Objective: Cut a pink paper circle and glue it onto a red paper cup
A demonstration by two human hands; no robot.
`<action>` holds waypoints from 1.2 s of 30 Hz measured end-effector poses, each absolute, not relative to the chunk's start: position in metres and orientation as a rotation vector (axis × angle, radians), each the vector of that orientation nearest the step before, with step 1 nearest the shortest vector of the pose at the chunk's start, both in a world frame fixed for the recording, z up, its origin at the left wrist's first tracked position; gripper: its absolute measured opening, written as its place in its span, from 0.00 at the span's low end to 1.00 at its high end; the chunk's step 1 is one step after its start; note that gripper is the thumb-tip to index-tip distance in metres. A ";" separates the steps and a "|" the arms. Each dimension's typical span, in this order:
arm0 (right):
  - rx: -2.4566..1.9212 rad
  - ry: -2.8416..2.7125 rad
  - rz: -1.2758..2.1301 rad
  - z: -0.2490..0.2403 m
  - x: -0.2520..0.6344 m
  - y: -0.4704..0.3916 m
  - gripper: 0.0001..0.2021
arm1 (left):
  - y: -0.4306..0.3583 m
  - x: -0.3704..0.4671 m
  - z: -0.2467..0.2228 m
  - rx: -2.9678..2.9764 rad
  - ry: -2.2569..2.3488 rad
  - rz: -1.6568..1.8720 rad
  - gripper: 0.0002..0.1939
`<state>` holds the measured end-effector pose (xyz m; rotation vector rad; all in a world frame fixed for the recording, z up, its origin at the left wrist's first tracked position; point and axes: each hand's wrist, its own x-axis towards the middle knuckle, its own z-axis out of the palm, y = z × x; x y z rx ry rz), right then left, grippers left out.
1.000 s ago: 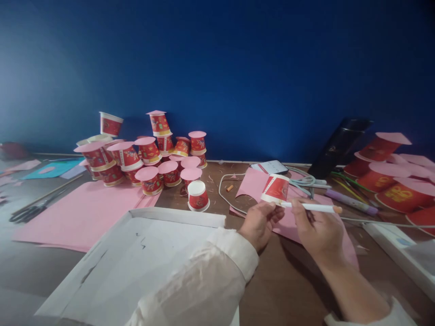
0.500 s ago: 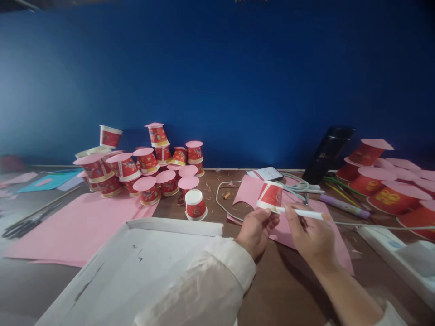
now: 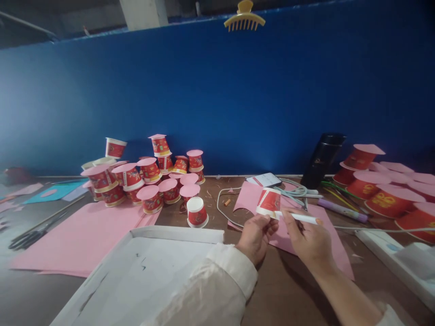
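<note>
A red paper cup [image 3: 269, 201] with a white rim is pinched by its lower edge in my left hand [image 3: 257, 235], its rim tilted. My right hand [image 3: 311, 240] grips a white pen-like stick [image 3: 304, 218], whose left end meets the cup's rim. Pink paper [image 3: 317, 235] with a curved cutout lies on the table beneath both hands. Left of my hands, another red cup [image 3: 197, 215] with a white top stands by itself.
Stacked red cups with pink discs [image 3: 148, 171] stand at the left, more [image 3: 387, 199] at the right. A black bottle [image 3: 321, 160], phone [image 3: 263, 180], cable, purple tube [image 3: 342, 210], scissors [image 3: 29, 238], pink sheets [image 3: 84, 237] and a white box lid [image 3: 136, 280] lie around.
The view has tilted up, so the table sits lower in it and a yellow hair clip shows at the top. Both hands keep nearly the same hold on the cup and stick.
</note>
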<state>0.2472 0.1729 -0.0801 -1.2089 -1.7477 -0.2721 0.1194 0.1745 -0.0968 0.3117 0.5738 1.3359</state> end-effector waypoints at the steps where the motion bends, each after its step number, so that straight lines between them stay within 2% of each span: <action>1: -1.212 -1.746 -0.271 -0.080 0.247 0.173 0.19 | 0.175 0.119 -0.098 0.311 0.573 1.335 0.06; 11: -1.184 -1.735 -0.311 -0.082 0.247 0.174 0.17 | 0.175 0.120 -0.096 0.304 0.581 1.343 0.05; 36: -1.084 -1.746 -0.283 -0.087 0.246 0.176 0.14 | 0.178 0.123 -0.104 0.444 0.583 1.337 0.15</action>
